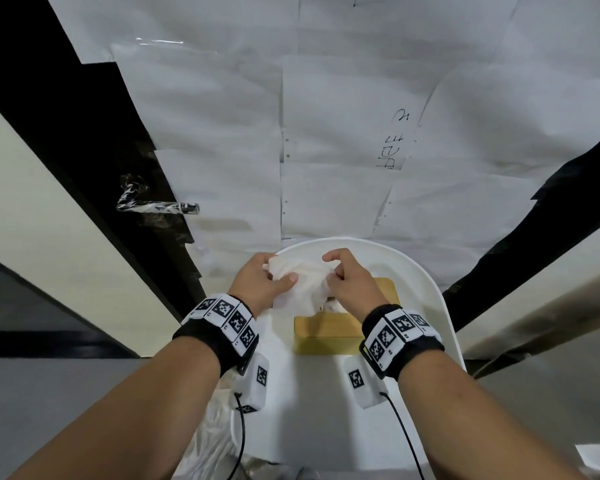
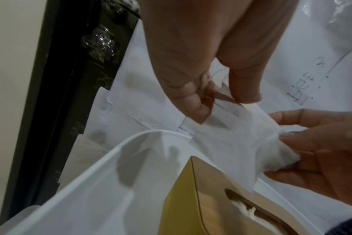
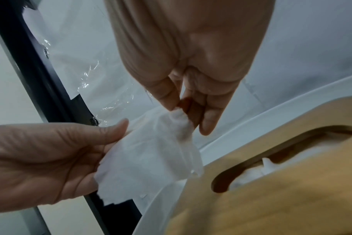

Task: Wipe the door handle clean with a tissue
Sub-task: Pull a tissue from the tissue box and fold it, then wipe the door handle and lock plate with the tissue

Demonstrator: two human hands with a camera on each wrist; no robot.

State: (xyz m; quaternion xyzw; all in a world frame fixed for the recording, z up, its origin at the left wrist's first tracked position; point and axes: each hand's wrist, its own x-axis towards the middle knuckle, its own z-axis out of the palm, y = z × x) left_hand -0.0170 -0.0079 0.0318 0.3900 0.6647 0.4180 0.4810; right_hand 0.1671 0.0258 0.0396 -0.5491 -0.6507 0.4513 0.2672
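Both forearms reaching in from the bottom of the head view, banded at the wrists with black straps carrying square black-and-white markers. Left hand [image 1: 264, 280] curled on one side of a crumpled white tissue [image 1: 303, 284], thumb pressed across the top of it; right hand [image 1: 350, 280] pinching the other side between thumb and fingertips [image 3: 172, 101] — the sheet bunched between the two hands. Just below, a wooden tissue box [image 1: 326, 332] with a curved slot in its lid, more white tissue showing inside, standing on a white tray [image 1: 426, 282] with a raised rim. Up and to the left, well apart from the hands, the door handle [image 1: 156, 206] — wrapped in crinkled clear film, jutting from a black door edge [image 1: 84, 140]. Sheets of white paper [image 1: 343, 116] taped over the door face, some with handwriting.
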